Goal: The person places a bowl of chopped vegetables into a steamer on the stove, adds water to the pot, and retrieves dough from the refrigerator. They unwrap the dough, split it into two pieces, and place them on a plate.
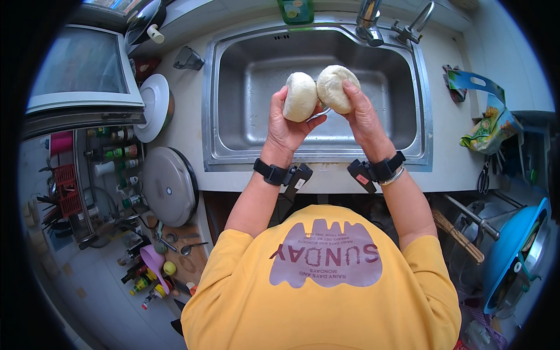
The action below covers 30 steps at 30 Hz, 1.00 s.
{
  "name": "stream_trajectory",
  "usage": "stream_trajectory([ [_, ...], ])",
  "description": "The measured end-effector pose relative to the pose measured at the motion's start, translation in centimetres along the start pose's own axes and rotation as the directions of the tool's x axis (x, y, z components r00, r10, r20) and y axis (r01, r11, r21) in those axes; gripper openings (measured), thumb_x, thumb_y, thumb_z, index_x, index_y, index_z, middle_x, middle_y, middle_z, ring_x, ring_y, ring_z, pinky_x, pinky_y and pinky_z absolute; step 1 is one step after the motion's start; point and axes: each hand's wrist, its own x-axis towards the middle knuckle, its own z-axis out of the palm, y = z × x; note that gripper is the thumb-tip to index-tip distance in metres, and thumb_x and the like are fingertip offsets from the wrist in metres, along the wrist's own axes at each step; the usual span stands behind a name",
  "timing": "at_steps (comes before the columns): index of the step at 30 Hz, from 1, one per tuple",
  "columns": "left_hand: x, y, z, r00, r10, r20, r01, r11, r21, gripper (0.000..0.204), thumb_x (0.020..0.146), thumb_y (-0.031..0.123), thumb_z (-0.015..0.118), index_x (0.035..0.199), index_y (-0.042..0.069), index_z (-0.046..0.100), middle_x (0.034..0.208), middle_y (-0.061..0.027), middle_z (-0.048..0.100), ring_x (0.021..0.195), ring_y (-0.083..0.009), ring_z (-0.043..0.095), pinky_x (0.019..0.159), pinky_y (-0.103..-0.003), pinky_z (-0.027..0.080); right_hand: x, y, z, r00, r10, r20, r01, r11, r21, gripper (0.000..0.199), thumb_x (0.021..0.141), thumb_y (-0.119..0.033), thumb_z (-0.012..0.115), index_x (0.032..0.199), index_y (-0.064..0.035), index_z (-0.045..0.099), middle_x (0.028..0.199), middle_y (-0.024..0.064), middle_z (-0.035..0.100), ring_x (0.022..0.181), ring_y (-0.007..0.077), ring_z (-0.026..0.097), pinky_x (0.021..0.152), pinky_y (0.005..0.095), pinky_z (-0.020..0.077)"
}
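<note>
Over the steel sink point(245, 143) I hold up two pale, rounded steamed buns, or lumps that look like them. My left hand point(284, 131) is closed around the left bun point(300, 96), which stands upright with a smooth face. In my right hand point(367, 125) sits the right bun point(335, 87), thumb pressed on its dented front. The two buns touch at their inner sides. Between the hands, behind the buns, a bit of the drain ring shows. Most of my fingers are hidden behind the buns.
A tap point(367, 26) and a thinner spout point(417, 26) stand at the sink's back right. At left are a white plate point(154, 108) and a round grey lid point(169, 186). Scissors point(483, 177) and a blue basin point(513, 256) are at right.
</note>
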Motion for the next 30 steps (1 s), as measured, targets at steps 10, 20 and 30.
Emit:
stream_trajectory([
  [10,1.1,-1.1,-0.6,0.985,-0.099,0.143,0.122,0.979,-0.166,0.056,0.083,0.048,0.061,0.113,0.002,0.052,0.1,-0.0131,0.059,0.086,-0.0252,0.063,0.084,-0.04,0.055,-0.8,-0.2,0.2,0.977,0.202,0.065,-0.212,0.918,0.335,0.054,0.086,-0.045,0.064,0.13,-0.0184,0.049,0.122,0.0022,0.055,0.112,0.0151,0.051,0.093,0.0381,0.0397],
  [20,-0.3,-2.6,1.7,0.99,0.09,0.104,-0.076,0.988,-0.135,0.049,0.084,0.043,0.066,0.121,0.013,0.053,0.113,-0.0064,0.06,0.1,-0.0196,0.06,0.083,-0.04,0.054,-0.4,2.0,-1.5,0.985,0.163,-0.048,-0.145,0.953,0.267,0.058,0.085,-0.049,0.064,0.13,-0.015,0.048,0.123,0.0067,0.056,0.111,0.021,0.053,0.097,0.0384,0.0383],
  [30,-4.1,-3.1,-1.7,0.938,0.346,-0.014,-0.346,0.934,-0.094,0.054,0.08,0.038,0.073,0.122,0.011,0.051,0.113,-0.0043,0.058,0.105,-0.0181,0.058,0.089,-0.036,0.051,1.4,4.4,-2.9,0.97,0.229,0.088,-0.225,0.973,-0.049,0.058,0.083,-0.05,0.066,0.129,-0.0179,0.049,0.125,-0.0003,0.054,0.113,0.014,0.048,0.094,0.0341,0.0349],
])
